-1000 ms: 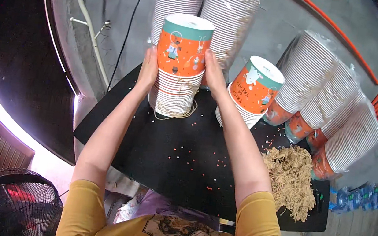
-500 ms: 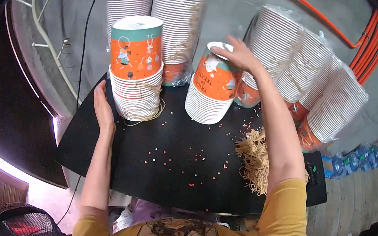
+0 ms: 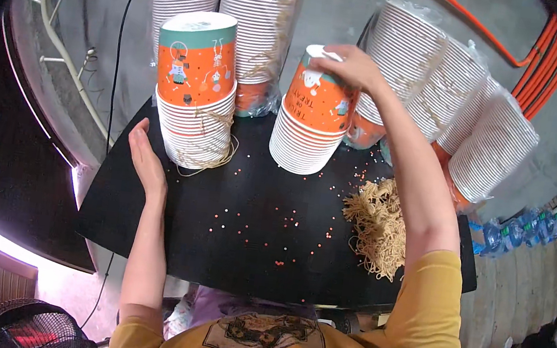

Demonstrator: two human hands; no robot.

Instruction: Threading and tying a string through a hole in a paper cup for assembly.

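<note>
My right hand (image 3: 348, 68) is curled over the upturned base of an orange and green paper bucket (image 3: 318, 101). That bucket tops a short nested stack whose white rims (image 3: 301, 147) show below. My left hand (image 3: 148, 158) is open, fingers stretched out, beside a second upside-down stack and apart from it. The second stack's top bucket (image 3: 196, 66) has the same orange and green print with Halloween figures. Tan strings (image 3: 214, 156) hang around its white rims and trail onto the black table (image 3: 232, 266).
Tall bagged bucket stacks (image 3: 258, 25) stand at the back left, more bagged stacks (image 3: 404, 57) at the back right. A tangled heap of tan strings (image 3: 379, 231) lies by my right forearm. Small beads dot the table. Plastic bottles (image 3: 514, 234) and a fan (image 3: 40, 329) are beyond it.
The view has shifted a little, so the stacks sit slightly higher in it. My right hand has curled further over the bucket's base. My left hand stays open beside the left stack.
</note>
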